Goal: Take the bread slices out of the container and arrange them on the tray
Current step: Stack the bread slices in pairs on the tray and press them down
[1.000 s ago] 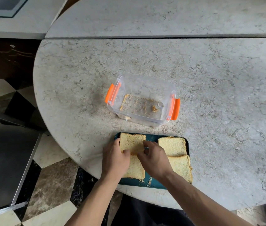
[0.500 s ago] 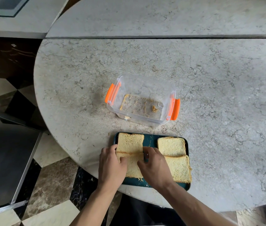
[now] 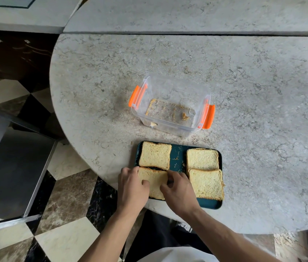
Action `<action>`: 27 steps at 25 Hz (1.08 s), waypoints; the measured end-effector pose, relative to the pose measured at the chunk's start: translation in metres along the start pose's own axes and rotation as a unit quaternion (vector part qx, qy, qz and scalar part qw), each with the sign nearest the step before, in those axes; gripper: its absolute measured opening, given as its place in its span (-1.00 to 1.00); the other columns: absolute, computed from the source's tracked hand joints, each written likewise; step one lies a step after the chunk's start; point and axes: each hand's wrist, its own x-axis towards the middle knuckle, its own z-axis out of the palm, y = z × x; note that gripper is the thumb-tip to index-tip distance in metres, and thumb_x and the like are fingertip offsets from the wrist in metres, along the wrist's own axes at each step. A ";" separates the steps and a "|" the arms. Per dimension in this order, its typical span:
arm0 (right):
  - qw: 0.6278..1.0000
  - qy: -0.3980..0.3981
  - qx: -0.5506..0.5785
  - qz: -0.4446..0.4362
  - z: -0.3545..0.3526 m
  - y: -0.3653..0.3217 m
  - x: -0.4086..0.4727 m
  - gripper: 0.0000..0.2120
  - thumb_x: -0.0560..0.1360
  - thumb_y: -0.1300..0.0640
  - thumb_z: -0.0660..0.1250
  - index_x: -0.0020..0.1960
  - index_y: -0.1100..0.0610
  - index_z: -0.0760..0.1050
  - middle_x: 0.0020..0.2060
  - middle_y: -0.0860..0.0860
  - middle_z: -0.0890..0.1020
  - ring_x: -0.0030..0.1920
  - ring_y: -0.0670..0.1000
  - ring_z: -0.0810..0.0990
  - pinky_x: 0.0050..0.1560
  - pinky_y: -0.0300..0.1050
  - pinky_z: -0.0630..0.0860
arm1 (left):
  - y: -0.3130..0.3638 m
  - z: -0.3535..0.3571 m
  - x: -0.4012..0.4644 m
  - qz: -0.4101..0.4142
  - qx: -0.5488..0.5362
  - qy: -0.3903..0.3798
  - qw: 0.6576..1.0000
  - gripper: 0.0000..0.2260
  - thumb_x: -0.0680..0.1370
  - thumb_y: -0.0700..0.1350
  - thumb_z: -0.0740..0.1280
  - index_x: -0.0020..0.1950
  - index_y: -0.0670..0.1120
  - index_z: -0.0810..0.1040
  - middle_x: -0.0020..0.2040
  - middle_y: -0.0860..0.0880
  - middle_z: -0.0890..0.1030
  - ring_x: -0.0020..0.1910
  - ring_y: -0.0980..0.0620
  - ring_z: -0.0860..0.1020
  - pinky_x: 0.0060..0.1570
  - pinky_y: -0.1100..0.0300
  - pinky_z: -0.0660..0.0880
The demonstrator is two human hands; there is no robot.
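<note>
A dark teal tray [image 3: 178, 157] lies at the near edge of the stone table and carries several bread slices. One slice [image 3: 155, 155] fills the far left corner, and two more [image 3: 202, 159] [image 3: 207, 184] lie along the right side. My left hand [image 3: 132, 188] and my right hand [image 3: 178, 191] both grip the near left slice [image 3: 154, 181] by its edges, and the slice lies flat on the tray. The clear container [image 3: 172, 105] with orange clips stands behind the tray, and only crumbs show inside it.
The round marble table [image 3: 253, 101] stretches far and right of the tray. The table's rim curves just left of my left hand, with a checkered floor [image 3: 64, 233] below. A dark cabinet edge [image 3: 17, 167] stands at the left.
Both hands drew back toward me along the left side of the tray, pulling the near left slice with them. It now lies nearer than the far left slice instead of overlapping it.
</note>
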 end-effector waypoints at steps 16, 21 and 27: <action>0.999 -0.046 -0.010 -0.001 0.000 -0.005 0.001 -0.87 0.46 0.15 0.27 -0.24 0.08 0.37 -0.24 0.12 0.57 -0.23 0.09 0.46 -0.28 -0.12 0.30 | -0.013 -0.002 0.007 0.021 0.063 0.007 0.998 -0.45 0.48 -0.20 0.42 0.45 -0.04 0.38 0.27 -0.11 0.46 0.25 -0.13 0.47 0.17 0.00 0.48; 0.997 0.069 -0.006 0.025 -0.006 -0.005 0.011 -0.86 0.47 0.10 0.26 -0.06 0.15 0.53 -0.11 0.07 0.60 -0.15 0.05 0.51 -0.17 -0.17 0.34 | -0.009 -0.012 0.014 0.015 0.024 0.015 0.999 -0.48 0.50 -0.16 0.37 0.45 -0.09 0.36 0.29 -0.13 0.45 0.27 -0.12 0.45 0.24 -0.03 0.46; 0.997 0.053 -0.014 0.048 -0.008 -0.025 0.053 -0.77 0.49 0.06 0.25 0.06 0.19 0.43 0.13 0.21 0.56 -0.12 0.12 0.47 -0.16 -0.10 0.34 | 0.011 -0.019 0.051 0.026 0.012 -0.008 1.000 -0.54 0.53 -0.10 0.36 0.43 -0.12 0.42 0.26 -0.16 0.46 0.29 -0.16 0.45 0.34 -0.02 0.39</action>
